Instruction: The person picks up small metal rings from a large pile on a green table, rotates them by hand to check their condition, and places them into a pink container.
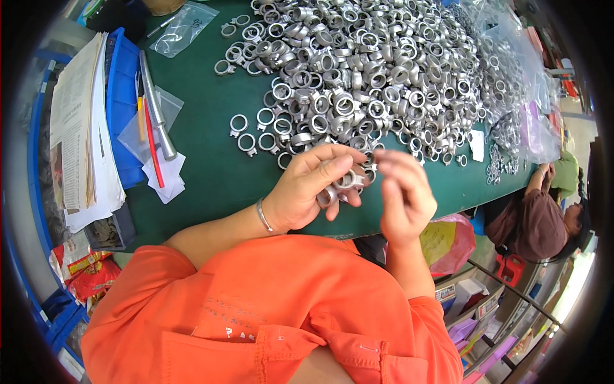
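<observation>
Several silver metal rings (pixel 348 180) with small tabs rest in the curled fingers of my left hand (pixel 295 192), which wears a bangle at the wrist. Just to its right is my right hand (pixel 409 197), thumb and fingers drawn together; what sits between its fingertips, if anything, is too small to make out. Both hands are at the near edge of a big heap of the same metal rings (pixel 377 77). A few loose rings (pixel 238 123) lie apart to the left of the heap, on the green tabletop (pixel 211 173).
At the left stand a blue tray (pixel 125 96), stacked papers (pixel 80 121), a metal rod (pixel 157 105) and a red pen (pixel 153 144). A clear bag (pixel 182 29) lies far left. Chains of small links (pixel 502 153) and plastic sheeting (pixel 540 128) are at right. A co-worker (pixel 537 221) sits beyond.
</observation>
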A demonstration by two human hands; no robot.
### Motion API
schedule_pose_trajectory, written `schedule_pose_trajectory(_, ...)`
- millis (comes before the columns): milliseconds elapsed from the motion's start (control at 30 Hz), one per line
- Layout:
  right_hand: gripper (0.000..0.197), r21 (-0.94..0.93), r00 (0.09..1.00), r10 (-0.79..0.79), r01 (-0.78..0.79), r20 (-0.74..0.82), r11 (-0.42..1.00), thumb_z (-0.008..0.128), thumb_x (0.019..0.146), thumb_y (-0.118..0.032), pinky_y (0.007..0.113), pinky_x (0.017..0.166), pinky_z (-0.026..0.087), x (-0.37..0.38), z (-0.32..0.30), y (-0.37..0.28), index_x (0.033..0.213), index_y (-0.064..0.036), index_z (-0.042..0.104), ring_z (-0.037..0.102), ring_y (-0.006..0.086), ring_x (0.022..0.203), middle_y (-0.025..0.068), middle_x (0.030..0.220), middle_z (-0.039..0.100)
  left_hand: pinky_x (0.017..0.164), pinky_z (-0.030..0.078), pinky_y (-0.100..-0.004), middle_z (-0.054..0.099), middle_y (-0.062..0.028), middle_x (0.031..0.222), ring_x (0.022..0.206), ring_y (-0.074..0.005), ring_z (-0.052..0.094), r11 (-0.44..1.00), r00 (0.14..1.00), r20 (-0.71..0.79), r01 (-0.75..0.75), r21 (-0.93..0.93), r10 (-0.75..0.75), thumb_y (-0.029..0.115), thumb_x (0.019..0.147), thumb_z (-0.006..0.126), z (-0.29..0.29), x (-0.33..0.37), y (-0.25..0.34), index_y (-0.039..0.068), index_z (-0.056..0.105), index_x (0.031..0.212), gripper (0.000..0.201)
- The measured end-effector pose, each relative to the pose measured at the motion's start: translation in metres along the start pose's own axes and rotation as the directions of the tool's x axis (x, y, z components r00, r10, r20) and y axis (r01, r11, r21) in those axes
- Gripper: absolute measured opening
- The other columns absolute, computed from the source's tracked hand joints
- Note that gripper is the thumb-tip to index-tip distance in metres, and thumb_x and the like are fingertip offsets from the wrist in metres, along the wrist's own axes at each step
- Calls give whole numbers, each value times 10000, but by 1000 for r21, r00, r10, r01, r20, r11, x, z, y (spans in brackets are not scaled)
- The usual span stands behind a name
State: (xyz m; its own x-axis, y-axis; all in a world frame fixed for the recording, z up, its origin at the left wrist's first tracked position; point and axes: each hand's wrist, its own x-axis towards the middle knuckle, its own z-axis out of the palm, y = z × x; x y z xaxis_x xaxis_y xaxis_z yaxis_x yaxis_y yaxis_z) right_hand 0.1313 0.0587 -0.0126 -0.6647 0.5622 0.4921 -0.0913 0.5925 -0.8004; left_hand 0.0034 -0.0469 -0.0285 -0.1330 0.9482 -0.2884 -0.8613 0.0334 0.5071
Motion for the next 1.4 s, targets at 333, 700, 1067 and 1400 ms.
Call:
schedule_pose_trajectory(333, 215, -495, 964, 142, -12, 225, 869, 703, 655, -50, 355, 683, 431, 9, 5, 26, 849, -35, 612, 520, 277, 801, 108, 871, 535, 361, 353, -170, 571, -86, 793, 568, -88, 517, 971, 962, -138, -230, 64, 237, 97, 874, 526, -5, 1, 0, 28, 522, 918, 81)
schedule_pose_trajectory(700, 40, 424, 803, 558, -589, 210, 688, 583, 826, -9, 229, 559, 441, -14, 1, -7, 852, 20, 575, 521, 87, 644, 40, 770, 599, 390, 351, -170, 577, -34, 725, 526, -50, 492, 885, 991, -50, -88, 457, 124, 123, 856, 580, 0, -1, -5, 21, 568, 908, 115)
schedule_pose_trajectory(1067, 99, -105, 988, 52, -36, 146, 994, 568, 765, 81, 270, 617, 464, -10, -1, 1, 832, 12, 546, 571, 203, 686, 105, 789, 580, 419, 365, -180, 570, -29, 767, 558, -62, 505, 804, 975, 17, -194, 563, 223, 61, 836, 586, 1, 0, -3, 16, 609, 891, 74)
schedule_pose_trajectory(1400, 238, 668, 860, 479, -460, 173, 585, 558, 849, -32, 259, 755, 468, -16, 2, 4, 1070, 50, 536, 577, 143, 829, 119, 962, 598, 443, 377, -181, 566, -27, 788, 548, -61, 501, 739, 921, 97, -362, 568, 377, 46, 816, 609, -1, 1, -9, 22, 589, 875, 66)
